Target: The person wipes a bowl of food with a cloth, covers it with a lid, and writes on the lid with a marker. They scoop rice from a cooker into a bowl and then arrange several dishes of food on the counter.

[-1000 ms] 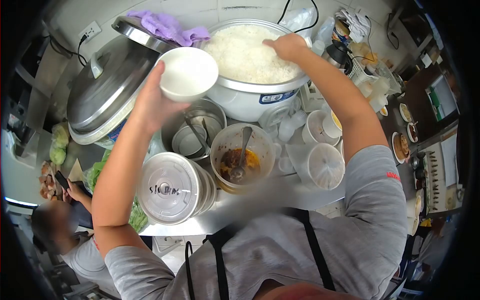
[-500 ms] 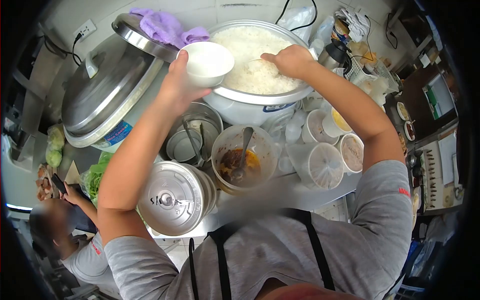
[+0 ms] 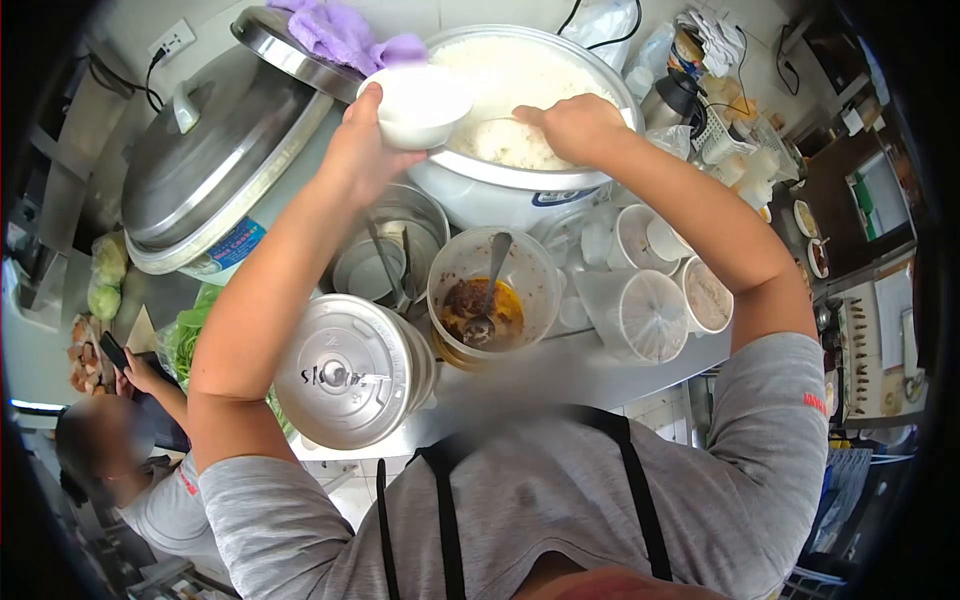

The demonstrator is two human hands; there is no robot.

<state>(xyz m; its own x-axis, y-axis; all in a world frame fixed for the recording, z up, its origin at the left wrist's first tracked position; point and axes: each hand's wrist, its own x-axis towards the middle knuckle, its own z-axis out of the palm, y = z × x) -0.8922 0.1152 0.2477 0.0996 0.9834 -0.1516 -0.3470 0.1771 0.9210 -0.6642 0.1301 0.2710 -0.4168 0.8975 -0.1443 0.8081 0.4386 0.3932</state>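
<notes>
My left hand [image 3: 368, 140] holds a white bowl [image 3: 418, 112] by its side, tilted at the left rim of a large pot [image 3: 470, 176] of cooked rice [image 3: 490, 70]. Inside the bowl it looks white, and I cannot tell whether it holds rice. Over the right part of the pot, my right hand [image 3: 572, 128] is closed around the handle of a pale scoop [image 3: 497, 138], whose rounded head lies against the rice just right of the bowl.
A lidded cooker [image 3: 215, 150] stands at left. Nearer me are stacked lidded tubs [image 3: 345, 370], a sauce container [image 3: 540, 300] with a ladle, metal pots [image 3: 432, 225] and plastic cups [image 3: 655, 315]. Another person [image 3: 165, 500] with a phone is at lower left.
The scoop's head has come into view beside the bowl, with my right hand slightly further left. The whole view has shifted a little.
</notes>
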